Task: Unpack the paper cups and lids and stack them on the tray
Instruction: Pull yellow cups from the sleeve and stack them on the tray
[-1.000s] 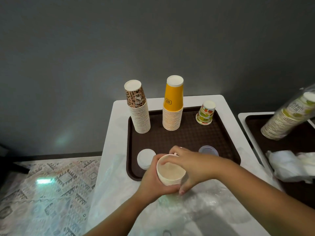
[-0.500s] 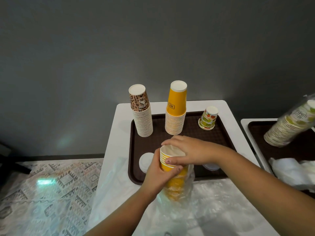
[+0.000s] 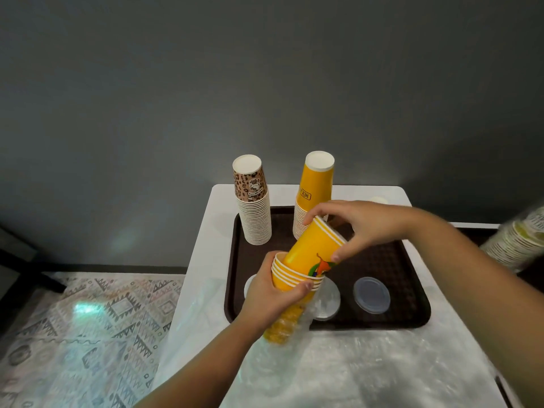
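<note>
Nearest: crumpled clear plastic wrap (image 3: 338, 369) spread over the white table (image 3: 459, 325), part of it sheathing the lower end of a nested stack of yellow cups (image 3: 287, 316). Left hand (image 3: 270, 293) curled round that stack just below its uppermost rims, thumb across the front, held over the near edge of the brown tray (image 3: 412, 290). Above and right: a smaller group of yellow cups (image 3: 315, 245), tilted, base end seated in the top of the held stack, rims pointing up and away. Right hand (image 3: 362, 222) pinching that group at the rim end, fingers over the top, thumb against the printed side. Beyond the hands, on the tray: a clear lid (image 3: 372, 295) lying flat, a second lid (image 3: 328, 301) partly hidden behind the cups and wrap. Farthest, along the tray's back edge: an inverted leopard-print cup stack (image 3: 253, 201) at left, an inverted yellow cup stack (image 3: 313, 189) beside it, both upright and apart.
</note>
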